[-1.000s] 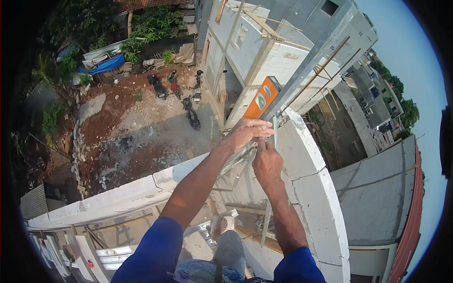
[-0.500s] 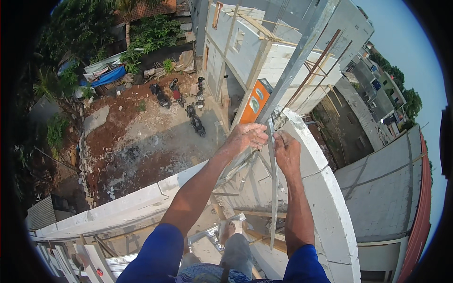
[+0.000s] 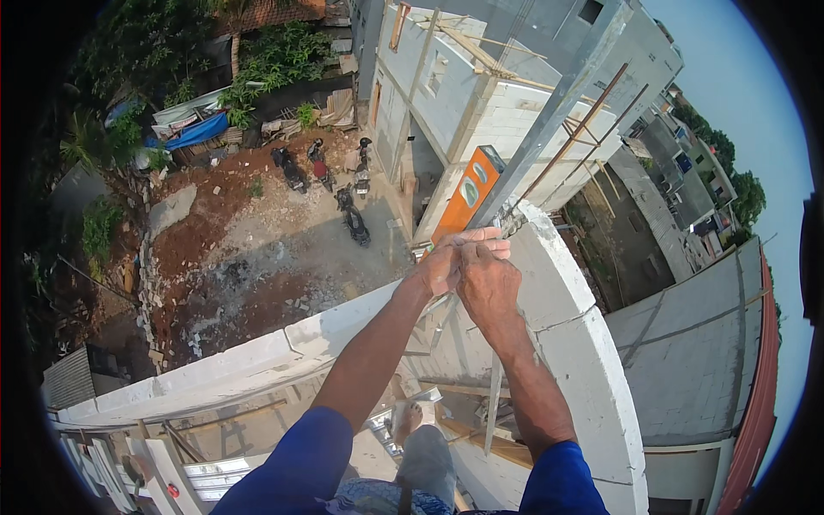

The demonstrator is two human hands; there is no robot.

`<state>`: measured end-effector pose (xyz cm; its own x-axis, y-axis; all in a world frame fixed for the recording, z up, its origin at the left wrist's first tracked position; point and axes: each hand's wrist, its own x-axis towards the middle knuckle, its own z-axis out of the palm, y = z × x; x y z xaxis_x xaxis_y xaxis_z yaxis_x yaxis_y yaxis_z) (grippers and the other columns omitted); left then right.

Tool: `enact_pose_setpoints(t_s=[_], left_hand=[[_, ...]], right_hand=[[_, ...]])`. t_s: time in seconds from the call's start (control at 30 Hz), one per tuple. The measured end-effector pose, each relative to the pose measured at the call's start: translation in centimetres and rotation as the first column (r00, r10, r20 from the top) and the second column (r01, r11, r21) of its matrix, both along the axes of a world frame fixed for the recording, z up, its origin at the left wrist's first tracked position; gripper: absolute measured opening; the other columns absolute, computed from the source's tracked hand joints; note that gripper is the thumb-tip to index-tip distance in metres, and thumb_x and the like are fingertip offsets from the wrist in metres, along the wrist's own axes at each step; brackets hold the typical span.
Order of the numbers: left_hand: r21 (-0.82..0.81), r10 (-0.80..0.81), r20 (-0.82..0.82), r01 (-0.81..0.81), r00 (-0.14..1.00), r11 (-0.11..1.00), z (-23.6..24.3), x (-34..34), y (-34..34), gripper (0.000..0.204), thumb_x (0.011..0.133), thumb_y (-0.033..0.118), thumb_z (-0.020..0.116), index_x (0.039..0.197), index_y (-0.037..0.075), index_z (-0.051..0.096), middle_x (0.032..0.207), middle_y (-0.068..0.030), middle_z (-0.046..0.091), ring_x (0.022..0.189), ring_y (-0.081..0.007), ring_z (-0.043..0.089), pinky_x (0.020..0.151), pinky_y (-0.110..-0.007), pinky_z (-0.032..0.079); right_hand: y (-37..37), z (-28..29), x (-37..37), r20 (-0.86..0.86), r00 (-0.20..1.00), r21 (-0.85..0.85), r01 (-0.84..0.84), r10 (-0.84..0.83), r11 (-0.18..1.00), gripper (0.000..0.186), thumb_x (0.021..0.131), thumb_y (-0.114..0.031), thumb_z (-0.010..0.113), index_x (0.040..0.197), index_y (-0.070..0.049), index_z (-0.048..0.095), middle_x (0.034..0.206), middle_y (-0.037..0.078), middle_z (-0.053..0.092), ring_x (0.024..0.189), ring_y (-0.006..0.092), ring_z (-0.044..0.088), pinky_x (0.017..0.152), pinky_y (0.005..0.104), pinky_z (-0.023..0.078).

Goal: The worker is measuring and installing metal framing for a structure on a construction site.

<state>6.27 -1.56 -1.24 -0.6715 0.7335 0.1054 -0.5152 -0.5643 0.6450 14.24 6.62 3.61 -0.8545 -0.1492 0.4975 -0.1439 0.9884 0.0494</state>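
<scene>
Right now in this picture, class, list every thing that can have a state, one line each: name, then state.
left hand: closed around the grey metal bar
right hand: closed, pressed against the left hand at the bar
grey metal bar: tilted, rising from the wall corner
orange spirit level: held against the bar
white block wall: unfinished, top bare
motorbikes: parked on the ground below

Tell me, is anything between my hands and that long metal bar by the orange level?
Nothing visible is. The left hand and right hand are together at the corner of the white block wall, right at the foot of the grey metal bar. The orange level stands beside it, not in between.
</scene>
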Motion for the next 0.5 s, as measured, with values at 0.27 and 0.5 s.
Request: enact_pose_setpoints(t_s=[0.27,0.5], left_hand=[[0.136,0.053,0.048,-0.059,0.997,0.989,-0.3,0.4,0.4,0.058,0.097,0.025,0.049,0.137,-0.014,0.031,0.136,-0.0268,0.046,0.125,-0.0344,0.049,0.104,-0.041,0.042],[-0.282,0.218,-0.262,-0.291,0.94,0.914,1.8,0.9,-1.3,0.051,0.095,0.028,0.055,0.129,-0.009,0.047,0.123,-0.0203,0.059,0.116,-0.0283,0.057,0.096,-0.039,0.045]], right_hand=[[1.4,-1.5,1.3,-0.075,0.997,-0.017,-0.006,0.005,1.0,0.019,0.072,-0.002,0.062,0.09,-0.006,0.057,0.077,0.012,0.062,0.062,0.032,0.064,0.052,0.0404,0.051],[3.1,2.5,1.6,0.051,0.999,-0.313,0.001,0.015,0.95,0.019,0.087,-0.008,0.058,0.104,-0.001,0.063,0.083,0.015,0.062,0.071,0.0363,0.064,0.063,0.0434,0.051]])
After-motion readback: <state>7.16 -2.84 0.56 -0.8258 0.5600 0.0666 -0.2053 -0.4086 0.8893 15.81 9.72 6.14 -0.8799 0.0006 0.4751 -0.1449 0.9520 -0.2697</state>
